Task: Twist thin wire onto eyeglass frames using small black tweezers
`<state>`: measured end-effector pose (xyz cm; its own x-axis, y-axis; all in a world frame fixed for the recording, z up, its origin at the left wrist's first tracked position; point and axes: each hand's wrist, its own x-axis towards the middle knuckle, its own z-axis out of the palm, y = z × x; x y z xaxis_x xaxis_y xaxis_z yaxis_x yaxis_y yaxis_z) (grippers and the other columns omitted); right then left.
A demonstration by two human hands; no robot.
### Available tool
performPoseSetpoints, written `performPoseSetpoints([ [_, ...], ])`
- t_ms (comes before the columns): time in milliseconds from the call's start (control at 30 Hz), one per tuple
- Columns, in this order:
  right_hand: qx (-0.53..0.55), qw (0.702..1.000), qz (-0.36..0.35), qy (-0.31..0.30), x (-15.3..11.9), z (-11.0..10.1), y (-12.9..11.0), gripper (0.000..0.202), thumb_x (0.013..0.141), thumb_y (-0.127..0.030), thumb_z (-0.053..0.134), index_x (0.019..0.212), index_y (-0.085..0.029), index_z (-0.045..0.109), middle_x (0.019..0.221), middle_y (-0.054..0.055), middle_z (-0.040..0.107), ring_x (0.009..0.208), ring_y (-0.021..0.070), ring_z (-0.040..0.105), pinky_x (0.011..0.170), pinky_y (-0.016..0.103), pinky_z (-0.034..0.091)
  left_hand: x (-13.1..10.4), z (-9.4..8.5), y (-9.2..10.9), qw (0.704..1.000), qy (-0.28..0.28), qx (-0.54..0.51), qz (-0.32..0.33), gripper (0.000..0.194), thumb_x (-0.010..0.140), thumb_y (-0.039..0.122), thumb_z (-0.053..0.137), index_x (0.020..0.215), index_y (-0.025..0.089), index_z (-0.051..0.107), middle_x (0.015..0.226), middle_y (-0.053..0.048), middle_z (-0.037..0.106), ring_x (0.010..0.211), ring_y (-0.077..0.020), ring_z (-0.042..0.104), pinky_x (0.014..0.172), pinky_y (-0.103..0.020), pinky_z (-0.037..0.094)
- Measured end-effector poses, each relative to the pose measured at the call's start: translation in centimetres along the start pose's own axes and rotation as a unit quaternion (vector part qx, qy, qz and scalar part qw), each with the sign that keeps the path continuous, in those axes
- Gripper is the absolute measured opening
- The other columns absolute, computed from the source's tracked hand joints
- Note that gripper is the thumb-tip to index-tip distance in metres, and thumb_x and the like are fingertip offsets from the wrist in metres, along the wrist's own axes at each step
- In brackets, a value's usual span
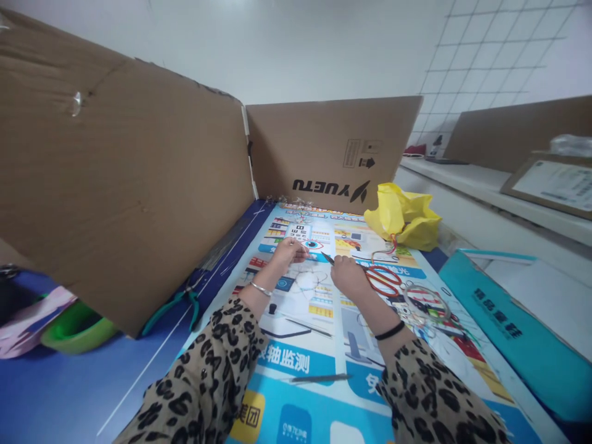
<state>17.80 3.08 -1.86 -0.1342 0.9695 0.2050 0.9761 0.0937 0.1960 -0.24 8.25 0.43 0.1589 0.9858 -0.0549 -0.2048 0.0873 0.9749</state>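
Right hand grasps scissors mid-length; left hand seems to pinch thin wire.
Wire, left of the scissors, should handle light, springy, easily kinked: best pinched near its end.

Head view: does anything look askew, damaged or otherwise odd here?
Yes. The back cardboard panel stands with its YUETU print upside down, as though inverted. The right hand also seems to hold the red-handled tool around its middle, its loop handles sticking out free behind. Nothing looks clearly spilled.
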Motion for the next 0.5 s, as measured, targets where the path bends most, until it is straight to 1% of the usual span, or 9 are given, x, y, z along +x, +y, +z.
performPoseSetpoints([
  [133,0.008,0.998,-0.002,0.057,0.1,0.1,-0.2,0.029,0.087,-0.034,0.037,0.099,-0.012,0.051,0.095,0.015,0.052,0.093,0.0240,0.046,0.071,0.030,0.036,-0.1,-0.1,0.1,1.000,-0.002,0.006,-0.001,0.017,0.071,0.023,0.059,0.070,0.016,0.043,0.069,-0.006,0.066,0.055,-0.0148,0.064,0.049,-0.022,0.046],
  [200,0.007,0.997,-0.014,0.082,-0.1,-0.2,-0.4,0.027,0.087,-0.034,0.038,0.098,-0.014,0.052,0.095,0.013,0.051,0.093,0.0234,0.045,0.072,0.030,0.034,-0.1,-0.1,0.2,1.000,-0.004,0.009,-0.004,0.016,0.071,0.023,0.058,0.070,0.016,0.043,0.068,-0.006,0.066,0.054,-0.0145,0.064,0.049,-0.022,0.046],
  [333,0.001,0.991,-0.061,0.120,-0.5,-0.8,-0.7,0.022,0.086,-0.031,0.040,0.096,-0.017,0.055,0.096,0.010,0.051,0.092,0.0219,0.042,0.075,0.031,0.030,0.2,-0.3,0.0,1.000,-0.006,0.013,-0.007,0.016,0.072,0.023,0.058,0.070,0.016,0.045,0.068,-0.006,0.066,0.054,-0.0137,0.063,0.050,-0.022,0.047],
  [500,-0.010,0.983,-0.081,0.162,-0.7,-1.1,-0.4,0.023,0.087,-0.028,0.038,0.093,-0.016,0.056,0.094,0.011,0.051,0.089,0.0225,0.039,0.075,0.034,0.025,0.4,-0.4,-0.3,1.000,-0.006,0.024,-0.003,0.013,0.073,0.023,0.056,0.071,0.015,0.045,0.070,-0.006,0.066,0.055,-0.0134,0.063,0.051,-0.022,0.046],
])
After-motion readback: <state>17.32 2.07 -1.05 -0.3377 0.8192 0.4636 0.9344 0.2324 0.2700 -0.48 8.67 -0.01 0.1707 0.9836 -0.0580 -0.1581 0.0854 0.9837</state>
